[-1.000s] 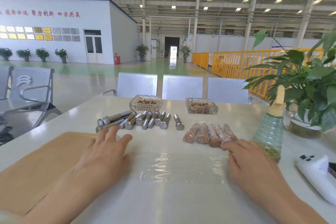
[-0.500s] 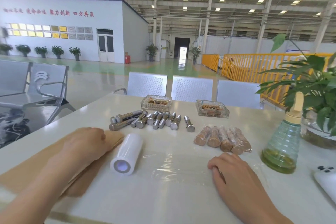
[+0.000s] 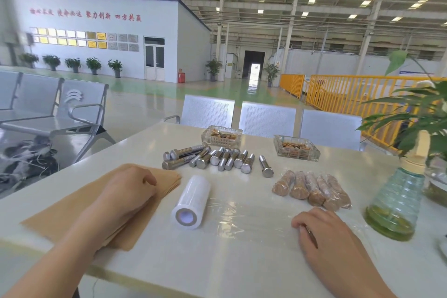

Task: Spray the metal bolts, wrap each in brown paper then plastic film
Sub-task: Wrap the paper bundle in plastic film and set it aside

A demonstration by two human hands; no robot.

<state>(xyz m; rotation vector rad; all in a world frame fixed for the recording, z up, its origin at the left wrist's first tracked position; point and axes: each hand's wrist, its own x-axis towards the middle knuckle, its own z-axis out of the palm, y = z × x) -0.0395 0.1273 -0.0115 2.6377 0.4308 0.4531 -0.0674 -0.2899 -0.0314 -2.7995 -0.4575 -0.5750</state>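
While five finished bundles of brown paper under clear plastic film [image 3: 312, 189] are lying in a row on the white worktop [image 3: 242, 261], roughly a dozen bare silver metal bolts [image 3: 217, 158] are waiting unwrapped behind the white roll of plastic film [image 3: 191, 201]. Judging by this, the task is running at about one third. The left hand [image 3: 125, 191] is resting on the stack of brown paper sheets [image 3: 72, 213], its grip loosely curled and holding nothing. The right hand [image 3: 324, 232] is pressing curled fingers onto a spread sheet of clear film [image 3: 246, 220]; whether its grip is pinching the film cannot be told. The green ribbed spray bottle [image 3: 394, 203] is standing untouched at right.
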